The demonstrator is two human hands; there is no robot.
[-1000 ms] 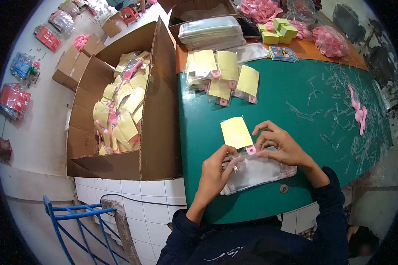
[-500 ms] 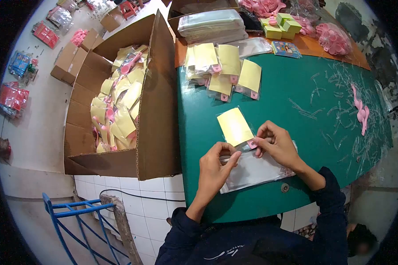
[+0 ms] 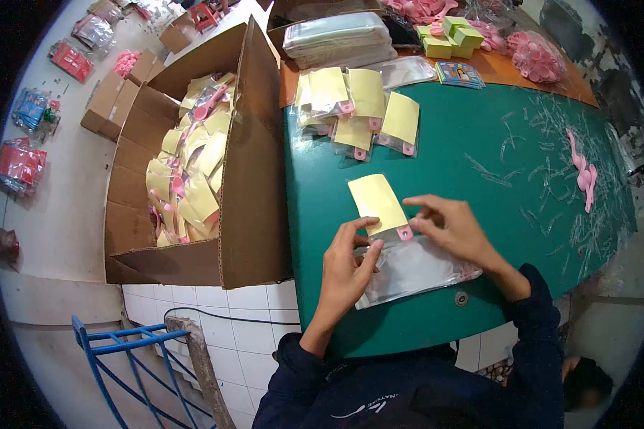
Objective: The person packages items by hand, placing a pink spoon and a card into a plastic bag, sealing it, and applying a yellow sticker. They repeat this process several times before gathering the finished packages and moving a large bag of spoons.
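The yellow-carded packet (image 3: 376, 201) lies on the green desk (image 3: 479, 143), its pink tab (image 3: 405, 233) end over a stack of clear bags (image 3: 422, 270). The left hand (image 3: 345, 270) has its grip pinched on the packet's near edge, while the right hand (image 3: 456, 232) touches it by the tab, and I cannot tell whether that grip is closed. A cardboard box (image 3: 254, 179) of like packets stands beside the desk.

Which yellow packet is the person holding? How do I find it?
Look at the green table, near its front edge, above the stack of clear bags. One yellow packet lies alone, its lower end pinched by the left hand, the right hand beside its pink tab. The other yellow packets sit bunched at the far edge.
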